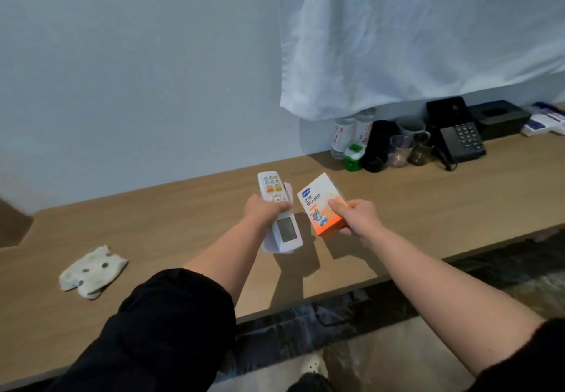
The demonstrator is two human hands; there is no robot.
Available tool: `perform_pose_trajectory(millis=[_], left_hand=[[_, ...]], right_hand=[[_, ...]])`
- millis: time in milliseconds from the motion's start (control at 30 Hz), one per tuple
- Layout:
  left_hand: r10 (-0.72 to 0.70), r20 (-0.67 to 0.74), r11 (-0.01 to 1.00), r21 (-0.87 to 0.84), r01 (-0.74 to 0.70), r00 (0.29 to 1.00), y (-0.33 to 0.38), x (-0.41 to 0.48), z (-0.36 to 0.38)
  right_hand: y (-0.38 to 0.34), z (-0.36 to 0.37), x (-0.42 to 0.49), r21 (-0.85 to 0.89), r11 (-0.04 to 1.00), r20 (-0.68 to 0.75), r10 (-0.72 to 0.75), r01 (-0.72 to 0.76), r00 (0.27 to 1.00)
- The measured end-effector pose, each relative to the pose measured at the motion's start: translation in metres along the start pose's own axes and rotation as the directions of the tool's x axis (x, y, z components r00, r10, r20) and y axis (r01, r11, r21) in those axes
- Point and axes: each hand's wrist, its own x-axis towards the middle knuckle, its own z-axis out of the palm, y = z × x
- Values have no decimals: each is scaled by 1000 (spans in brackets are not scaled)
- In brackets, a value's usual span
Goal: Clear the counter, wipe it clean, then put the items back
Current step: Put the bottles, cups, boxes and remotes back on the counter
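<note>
The left hand (265, 208) holds a white remote control (279, 212) in its holder, grip closed around the middle, above the wooden desk (397, 205). The right hand (356, 215) grips an orange-and-white medicine box (321, 205) beside it; a spotted cloth (91, 270) lies on the desk at left.
</note>
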Motion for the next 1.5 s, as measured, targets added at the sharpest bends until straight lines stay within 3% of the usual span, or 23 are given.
perform_pose_trajectory(millis=[233,500,733,933,1067,1367,1500], left_hand=[[-118,99,993,34,115,988,25,50,98],[-137,168,989,74,126,976,70,55,227],[-107,106,994,-1,108,989,92,47,350],[-180,46,970,-159,185,983,110,22,475],[-199,43,967,-156,203,979,122,15,531],[-177,62,982,-48,180,982,156,58,587],[-175,87,984,-7,176,981,169,79,598]], right_hand=[[-17,-77,68,-55,990,-11,126,-126,992],[-16,-185,125,70,981,-66,183,-178,981],[-11,-312,199,183,951,-57,263,-249,963],[-5,-453,262,404,877,-87,321,-261,943],[-7,-521,298,572,778,-46,346,-259,937],[-12,-541,376,577,699,59,481,-423,875],[-14,-527,393,424,744,191,485,-517,853]])
